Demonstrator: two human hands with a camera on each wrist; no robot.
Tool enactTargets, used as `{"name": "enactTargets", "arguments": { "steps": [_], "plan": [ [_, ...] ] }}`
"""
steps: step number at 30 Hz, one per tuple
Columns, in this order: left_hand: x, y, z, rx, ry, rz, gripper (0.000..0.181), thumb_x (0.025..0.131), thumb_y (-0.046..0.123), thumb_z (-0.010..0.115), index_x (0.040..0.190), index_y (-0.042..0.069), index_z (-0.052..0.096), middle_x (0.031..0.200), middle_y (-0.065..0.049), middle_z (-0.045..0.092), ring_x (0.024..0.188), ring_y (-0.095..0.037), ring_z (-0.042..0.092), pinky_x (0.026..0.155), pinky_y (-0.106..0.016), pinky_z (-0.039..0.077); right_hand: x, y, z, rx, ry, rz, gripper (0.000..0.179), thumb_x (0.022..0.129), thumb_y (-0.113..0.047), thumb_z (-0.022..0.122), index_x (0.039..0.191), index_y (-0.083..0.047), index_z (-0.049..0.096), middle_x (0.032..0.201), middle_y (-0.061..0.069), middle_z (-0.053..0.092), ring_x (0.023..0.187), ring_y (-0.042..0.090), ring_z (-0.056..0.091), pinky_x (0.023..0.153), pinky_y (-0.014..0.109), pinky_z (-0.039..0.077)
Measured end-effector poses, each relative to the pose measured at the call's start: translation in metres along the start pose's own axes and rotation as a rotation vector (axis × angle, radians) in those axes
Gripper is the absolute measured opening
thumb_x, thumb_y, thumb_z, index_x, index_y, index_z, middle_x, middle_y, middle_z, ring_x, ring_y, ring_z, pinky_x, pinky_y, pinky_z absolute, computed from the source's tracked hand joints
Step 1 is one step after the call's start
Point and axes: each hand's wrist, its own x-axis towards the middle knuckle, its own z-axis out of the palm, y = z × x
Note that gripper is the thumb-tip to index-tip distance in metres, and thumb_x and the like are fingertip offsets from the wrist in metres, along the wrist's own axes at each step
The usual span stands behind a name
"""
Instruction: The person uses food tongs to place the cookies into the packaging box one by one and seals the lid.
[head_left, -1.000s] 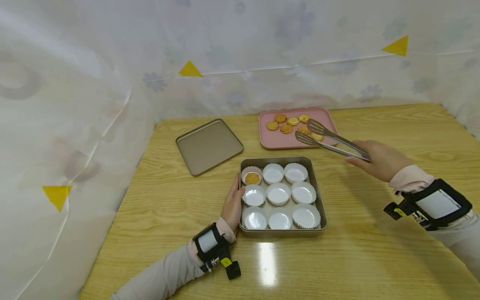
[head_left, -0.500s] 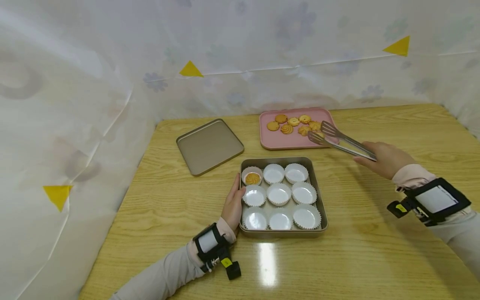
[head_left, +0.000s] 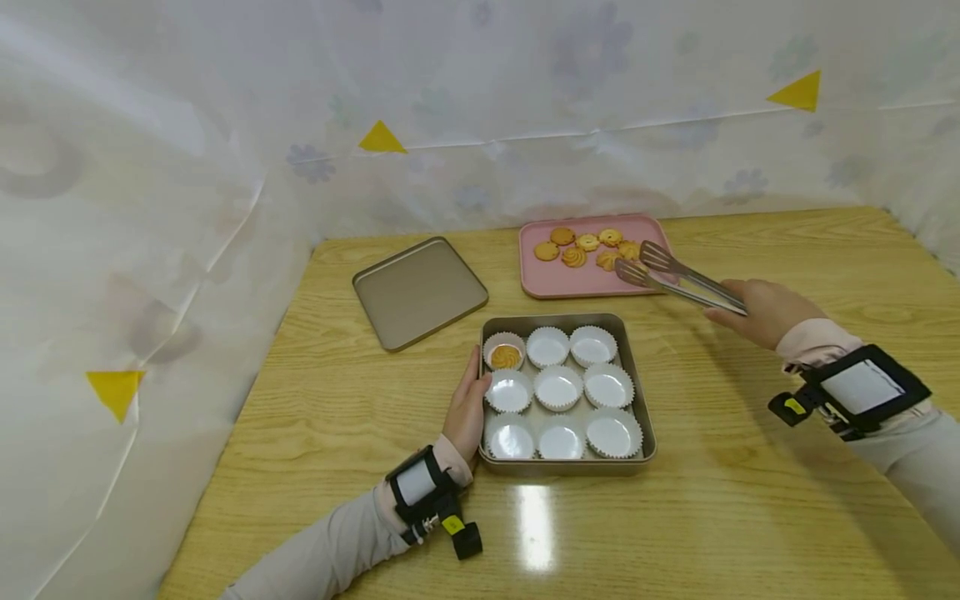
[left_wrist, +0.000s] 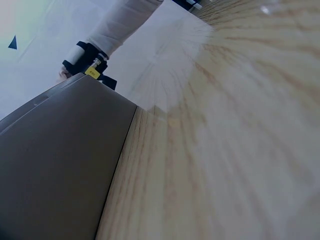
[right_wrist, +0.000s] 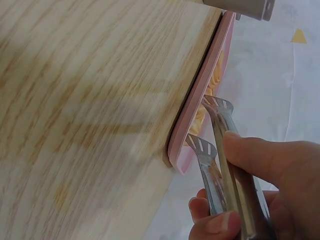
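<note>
Tin [head_left: 570, 468]: nine cups [head_left: 557, 388], one cookie [head_left: 506, 357]

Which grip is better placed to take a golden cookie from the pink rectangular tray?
The right grip, I'd judge: it holds silver metal tongs, tips parted at the tray, near the cookies. The left grip rests against the square grey-brown metal box, farther off.

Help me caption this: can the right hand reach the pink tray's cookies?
Probably yes: the right hand holds tongs, spread ends over the pink tray, and nothing visible blocks the cookies.
</note>
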Motion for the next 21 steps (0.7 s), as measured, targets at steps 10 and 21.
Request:
{"name": "enactTargets", "arguments": {
  "steps": [10,21],
  "plan": [
    [0.0007,-0.0001,-0.0003,-0.007,-0.001,0.01,0.057,0.101,0.014,0.036,0.154,0.003,0.019,0.161,-0.012,0.014,0.149,-0.028,0.007,0.121,-0.046,0.006,0.0003,-0.0019,-0.0037,-0.019,0.009,-0.005,0.059,0.099,-0.025,0.055,0.13,0.024,0.041,0.108,0.042,0.058,0.077,0.036,0.064,0.066,0.052,0.05],
    [0.0015,-0.001,-0.0004,-0.004,0.002,-0.003,0.057,0.101,0.015,0.037,0.155,0.005,0.02,0.161,-0.011,0.015,0.149,-0.027,0.008,0.121,-0.046,0.006,-0.0029,-0.0024,0.0022,-0.016,0.087,-0.028,0.051,0.098,-0.023,0.058,0.125,0.019,0.049,0.095,0.033,0.064,0.065,0.026,0.059,0.057,0.044,0.046]
  ]
}}
